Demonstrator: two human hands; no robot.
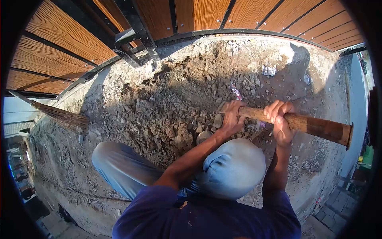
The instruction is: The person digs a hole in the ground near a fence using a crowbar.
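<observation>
My left hand (232,116) is closed around the thin end of a long wooden-handled tool (304,122), low over the broken ground. Farther along the same handle, my right hand (281,119) wraps its fingers around the wood. Toward the right the tool broadens into a reddish-brown end with a dark flared edge, and its exact kind does not show. Loose soil and rubble (175,115) lie in front of my knees. A round stone (204,137) sits near my left forearm, and a crumpled purple wrapper (236,91) lies just beyond my left hand.
Wood-patterned panels in a black metal frame (199,16) curve along the far side. A stick broom (61,115) rests at the left by the panels. Pale litter (268,71) lies on the dirt at the upper right. A low light-coloured wall (356,99) borders the right side.
</observation>
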